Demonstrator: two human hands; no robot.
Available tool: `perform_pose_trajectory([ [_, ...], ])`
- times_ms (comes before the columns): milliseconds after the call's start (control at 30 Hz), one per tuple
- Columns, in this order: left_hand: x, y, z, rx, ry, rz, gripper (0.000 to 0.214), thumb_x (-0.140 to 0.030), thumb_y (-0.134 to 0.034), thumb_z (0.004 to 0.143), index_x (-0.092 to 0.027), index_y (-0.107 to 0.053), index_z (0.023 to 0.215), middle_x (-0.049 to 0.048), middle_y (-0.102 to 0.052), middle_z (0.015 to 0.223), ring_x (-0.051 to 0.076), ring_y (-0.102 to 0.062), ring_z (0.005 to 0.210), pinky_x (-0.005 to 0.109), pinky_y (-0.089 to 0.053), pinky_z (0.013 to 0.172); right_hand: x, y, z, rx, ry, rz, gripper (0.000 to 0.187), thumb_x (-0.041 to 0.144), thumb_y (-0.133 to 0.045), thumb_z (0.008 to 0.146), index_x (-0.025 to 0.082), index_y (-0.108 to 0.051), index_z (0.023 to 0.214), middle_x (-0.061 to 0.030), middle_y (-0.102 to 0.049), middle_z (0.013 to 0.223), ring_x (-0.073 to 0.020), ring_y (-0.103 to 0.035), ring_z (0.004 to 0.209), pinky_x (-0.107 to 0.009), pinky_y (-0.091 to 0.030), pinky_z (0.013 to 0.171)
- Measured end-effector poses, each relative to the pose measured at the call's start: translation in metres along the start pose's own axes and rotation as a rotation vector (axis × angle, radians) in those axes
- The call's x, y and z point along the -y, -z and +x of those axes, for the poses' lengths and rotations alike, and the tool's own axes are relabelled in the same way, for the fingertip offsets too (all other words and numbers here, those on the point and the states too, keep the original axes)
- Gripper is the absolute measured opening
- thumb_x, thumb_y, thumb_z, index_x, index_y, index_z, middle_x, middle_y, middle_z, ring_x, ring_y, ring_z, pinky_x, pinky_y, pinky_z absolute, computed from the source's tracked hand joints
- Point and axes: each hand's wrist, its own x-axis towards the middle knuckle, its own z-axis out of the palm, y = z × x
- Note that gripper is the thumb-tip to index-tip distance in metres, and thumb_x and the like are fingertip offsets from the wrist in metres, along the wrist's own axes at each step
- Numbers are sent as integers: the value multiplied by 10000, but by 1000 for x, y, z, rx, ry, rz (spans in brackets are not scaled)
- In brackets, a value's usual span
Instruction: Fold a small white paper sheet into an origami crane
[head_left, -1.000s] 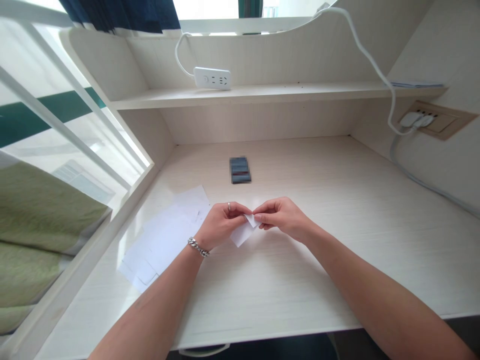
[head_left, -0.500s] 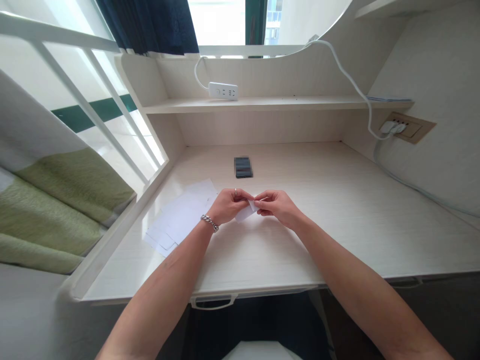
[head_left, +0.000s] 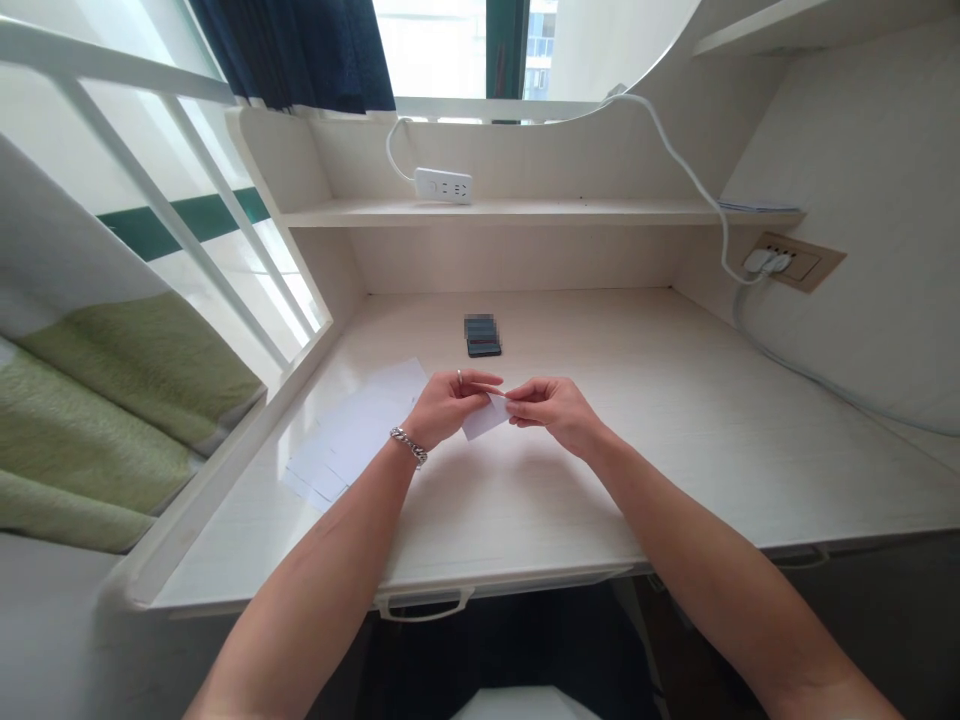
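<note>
Paper slip [head_left: 484, 420] held between both my hands

Far left, loose white sheets [head_left: 352, 425] lie on the desk [head_left: 525, 530], their faint lines hard to make out, their right side partly hidden by my left hand [head_left: 441, 412]. That hand is nearly closed, thumb and fingers gripping the slip's left part. Beyond it lies a dark object [head_left: 484, 340], too blurred to identify. My right hand [head_left: 556, 410] pinches the slip's right edge. It isn't set down, so I judge this unfinished; any folds hide under my fingers, and what's left I can't tell
</note>
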Motion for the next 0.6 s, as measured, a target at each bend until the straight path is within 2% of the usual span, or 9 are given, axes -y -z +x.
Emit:
perform_pose_trajectory([
  [167,2,-2,2,-23,36,3,345,-285,-686,709,-133,-715,1017,83,-731,844,146,-626,666,255,-463,595,0,3,1,-16,-10,10,361,319,-872,539,128,-721,806,-30,-696,669,-144,-667,614,-315,-552,681],
  [300,4,-1,2,-19,55,62,370,-390,-685,747,-135,-718,1013,67,-704,782,137,-599,643,238,-422,548,0,3,2,-40,-10,0,364,328,-875,526,127,-718,786,-33,-693,654,-150,-665,608,-324,-555,676],
  [467,7,-3,2,-21,70,159,367,-399,-779,659,-141,-729,916,63,-714,781,148,-613,660,241,-442,562,0,2,0,-13,-22,-38,360,353,-862,550,134,-721,798,-34,-690,657,-145,-658,621,-323,-559,684],
  [600,9,-5,4,-25,72,223,325,-369,-782,649,-154,-734,887,54,-718,778,149,-620,662,236,-443,559,-1,5,-1,10,-56,-95,337,411,-814,631,139,-726,809,-43,-688,699,-140,-659,624,-308,-567,671],
])
